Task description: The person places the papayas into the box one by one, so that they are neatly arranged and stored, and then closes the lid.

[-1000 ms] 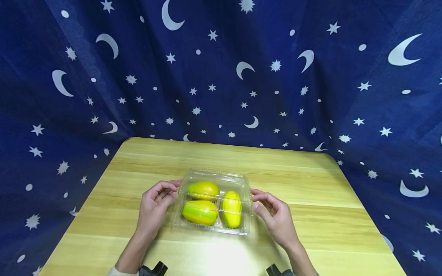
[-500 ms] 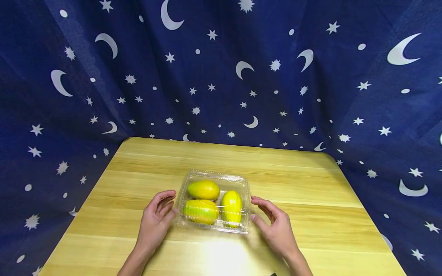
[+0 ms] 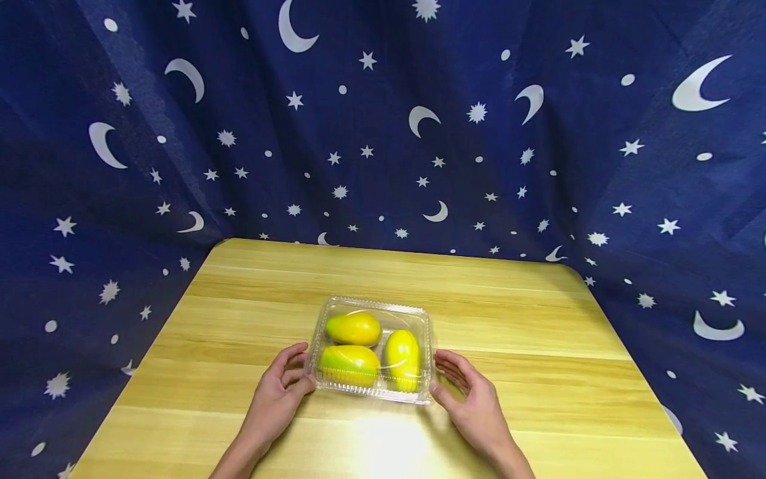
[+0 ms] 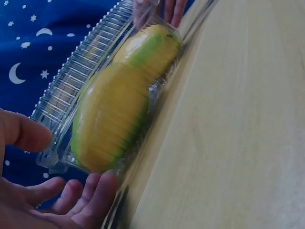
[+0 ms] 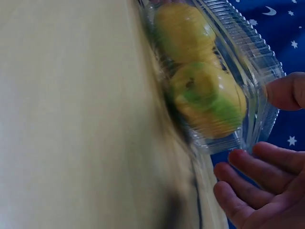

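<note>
A clear plastic clamshell box (image 3: 383,319) holds three yellow-green mangoes, seen through its lid: one at the back left (image 3: 354,328), one at the front left (image 3: 350,364) and one at the right (image 3: 403,359). The lid's ribbed front edge lies low over the box front; whether it is fastened cannot be told. My left hand (image 3: 280,391) is at the left side, thumb by the front corner. At the right side, my right hand (image 3: 473,399) has its thumb against the lid's corner in the right wrist view, its other fingers loosely bent near the base.
The box stands on a light wooden table (image 3: 538,372). A dark blue curtain (image 3: 383,120) with moons and stars hangs behind the table and along both sides.
The lid's front edge has come down and toward me over the mangoes. Both hands have moved slightly nearer to me along the box sides.
</note>
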`<state>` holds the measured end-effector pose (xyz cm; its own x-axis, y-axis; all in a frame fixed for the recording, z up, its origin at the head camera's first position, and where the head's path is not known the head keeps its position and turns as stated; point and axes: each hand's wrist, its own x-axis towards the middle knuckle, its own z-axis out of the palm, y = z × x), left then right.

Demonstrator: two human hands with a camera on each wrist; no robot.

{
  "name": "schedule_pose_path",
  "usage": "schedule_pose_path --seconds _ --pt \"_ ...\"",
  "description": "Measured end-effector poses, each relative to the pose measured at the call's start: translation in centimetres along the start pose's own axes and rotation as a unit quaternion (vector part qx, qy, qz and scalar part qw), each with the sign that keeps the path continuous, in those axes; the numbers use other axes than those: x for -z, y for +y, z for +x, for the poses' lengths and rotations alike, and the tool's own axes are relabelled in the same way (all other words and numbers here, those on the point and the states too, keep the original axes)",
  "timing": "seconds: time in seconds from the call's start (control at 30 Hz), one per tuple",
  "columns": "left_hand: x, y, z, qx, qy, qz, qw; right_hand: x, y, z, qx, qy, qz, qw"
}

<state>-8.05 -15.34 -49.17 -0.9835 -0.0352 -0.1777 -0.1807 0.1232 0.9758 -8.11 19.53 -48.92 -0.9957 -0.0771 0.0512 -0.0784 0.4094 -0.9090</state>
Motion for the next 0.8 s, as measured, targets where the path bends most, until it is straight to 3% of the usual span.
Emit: schedule_pose_path --seconds 0.23,0.47,0.57,0.8 --pt "-0.4 -0.3 0.1 0.035 -0.031 -0.057 0.9973 -0.4 0.1 -0.3 -0.048 -0.008 -0.036 0.9982" --pt "-0.7 -0.4 0.5 0.047 -0.058 -0.062 0.9953 0.1 -0.2 0.1 -0.072 -0.021 -0.059 0.9954" --pt "-0.7 -0.4 0.6 0.05 -0.067 -0.059 0.9947 0.3 -0.3 0.1 -0.084 -0.043 -0.049 0.9944" --pt "-0.5 -0.8 0.9 0.052 -0.133 -0.064 0.9877 0.2 -0.2 0.2 -0.11 -0.053 -0.008 0.9926"
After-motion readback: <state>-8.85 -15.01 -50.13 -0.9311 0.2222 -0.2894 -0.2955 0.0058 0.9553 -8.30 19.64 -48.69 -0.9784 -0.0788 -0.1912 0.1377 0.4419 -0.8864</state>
